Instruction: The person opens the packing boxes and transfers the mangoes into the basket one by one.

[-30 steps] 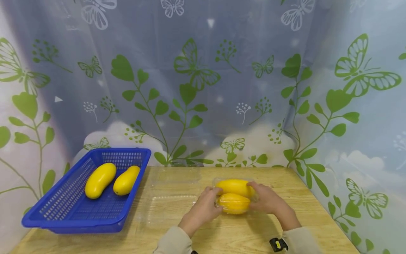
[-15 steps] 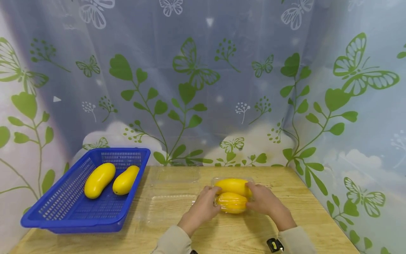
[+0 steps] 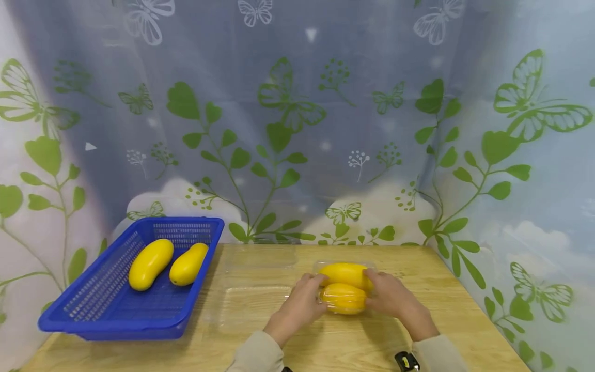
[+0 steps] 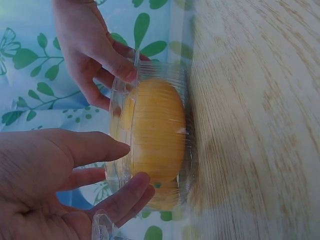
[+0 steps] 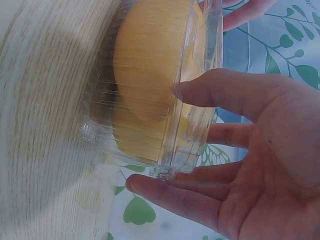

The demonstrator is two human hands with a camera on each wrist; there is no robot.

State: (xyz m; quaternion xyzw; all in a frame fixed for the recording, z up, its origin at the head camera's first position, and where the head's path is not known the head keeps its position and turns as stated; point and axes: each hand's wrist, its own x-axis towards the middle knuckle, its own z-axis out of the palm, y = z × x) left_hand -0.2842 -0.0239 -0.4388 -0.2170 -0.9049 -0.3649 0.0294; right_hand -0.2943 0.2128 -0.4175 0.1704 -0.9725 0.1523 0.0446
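A clear plastic clamshell box with two yellow mango-like fruits inside stands on the table, right of centre in the head view. My left hand holds its left side, and in the left wrist view the thumb lies at the rim. On the opposite side my right hand grips the box; the right wrist view shows that thumb pressing the rim seam while the other fingers reach round the far corner. Clear plastic covers the fruits on top. The far fingertips are partly hidden in the head view.
At the left, a blue perforated basket holds two more yellow fruits. Between basket and hands lies another clear plastic box, spread open on the wooden table. A patterned curtain hangs behind the table's back edge.
Both hands keep their hold on the clamshell box, which stays in place. The head view shifts slightly; the basket and its fruits have not moved.
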